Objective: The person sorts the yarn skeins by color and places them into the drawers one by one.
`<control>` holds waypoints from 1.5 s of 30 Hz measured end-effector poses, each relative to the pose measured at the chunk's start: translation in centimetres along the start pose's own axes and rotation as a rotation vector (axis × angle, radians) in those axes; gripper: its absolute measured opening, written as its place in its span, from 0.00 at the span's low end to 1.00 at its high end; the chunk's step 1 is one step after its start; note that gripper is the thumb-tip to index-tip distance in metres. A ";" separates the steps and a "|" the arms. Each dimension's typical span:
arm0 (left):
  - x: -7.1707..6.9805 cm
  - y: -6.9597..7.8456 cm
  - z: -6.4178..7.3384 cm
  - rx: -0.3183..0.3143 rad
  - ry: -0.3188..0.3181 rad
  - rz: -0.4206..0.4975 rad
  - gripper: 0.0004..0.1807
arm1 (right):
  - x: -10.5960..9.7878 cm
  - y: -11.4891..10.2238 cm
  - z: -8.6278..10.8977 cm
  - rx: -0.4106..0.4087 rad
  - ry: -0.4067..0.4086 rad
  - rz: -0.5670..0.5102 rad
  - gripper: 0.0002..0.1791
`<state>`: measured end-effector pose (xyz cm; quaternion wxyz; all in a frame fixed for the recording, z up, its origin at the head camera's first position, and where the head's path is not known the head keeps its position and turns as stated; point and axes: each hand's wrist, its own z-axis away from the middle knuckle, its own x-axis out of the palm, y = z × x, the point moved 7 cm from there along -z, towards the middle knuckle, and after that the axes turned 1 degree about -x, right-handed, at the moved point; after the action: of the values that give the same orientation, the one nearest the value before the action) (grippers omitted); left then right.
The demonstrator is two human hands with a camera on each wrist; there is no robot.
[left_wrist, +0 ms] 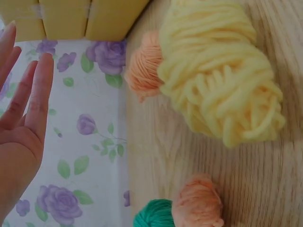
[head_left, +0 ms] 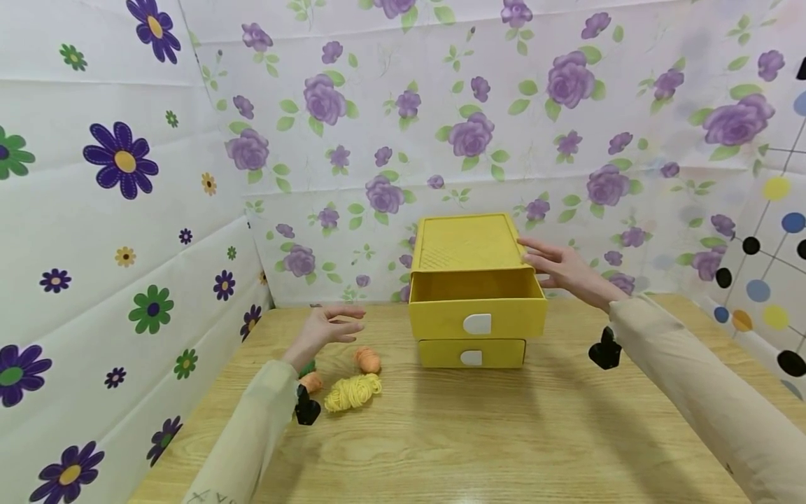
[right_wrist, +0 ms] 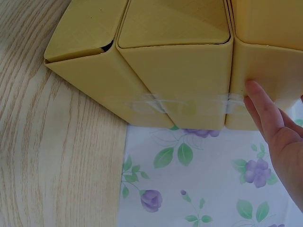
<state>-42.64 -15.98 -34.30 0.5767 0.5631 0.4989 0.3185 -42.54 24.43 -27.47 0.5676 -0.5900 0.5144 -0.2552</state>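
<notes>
A yellow drawer cabinet (head_left: 466, 238) stands at the back of the table. Its upper drawer (head_left: 441, 318) is pulled out, with the inside showing, and the lower drawer (head_left: 441, 352) is pushed in. My right hand (head_left: 563, 271) is at the cabinet's right side, extended fingertips against the upper side wall in the right wrist view. Left of the cabinet, my left hand (head_left: 322, 332) hovers with loose fingers and holds nothing. Below it lie a thick yellow yarn skein (left_wrist: 220, 75), an orange yarn ball (head_left: 368, 360), a second orange ball (left_wrist: 198, 202) and a green yarn ball (left_wrist: 154, 213).
Wood-grain table (head_left: 453, 441) spreads in front of the cabinet. Behind it hangs a purple-rose sheet (head_left: 390, 147), with a daisy-print sheet (head_left: 145, 238) on the left and a dotted one (head_left: 771, 262) on the right. Clear tape (right_wrist: 158, 103) crosses the cabinet's side.
</notes>
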 end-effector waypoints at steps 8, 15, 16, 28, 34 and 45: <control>0.1 -1.7 -0.5 -0.087 -0.019 -0.107 0.18 | -0.3 0.4 0.1 0.011 0.015 -0.001 0.32; 0.4 -2.5 -0.4 -0.127 -0.053 -0.235 0.17 | -0.1 0.3 0.2 0.020 0.029 -0.001 0.32; 0.4 -2.7 -0.4 -0.133 -0.060 -0.240 0.17 | -0.1 0.2 0.2 0.020 0.030 -0.004 0.32; 0.7 -5.3 -0.9 -0.194 -0.077 -0.265 0.21 | -0.2 0.3 0.2 0.007 0.010 0.011 0.32; 0.7 -6.1 -1.0 -0.156 -0.124 -0.279 0.20 | -0.2 0.1 0.2 -0.002 0.002 0.007 0.32; 1.3 -6.4 -0.9 -0.228 -0.074 -0.326 0.21 | 0.0 -0.1 0.0 -0.006 -0.007 0.006 0.31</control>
<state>-44.33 -15.48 -40.65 0.6985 0.4173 0.5226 0.2547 -42.47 24.43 -27.41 0.5684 -0.5909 0.5149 -0.2502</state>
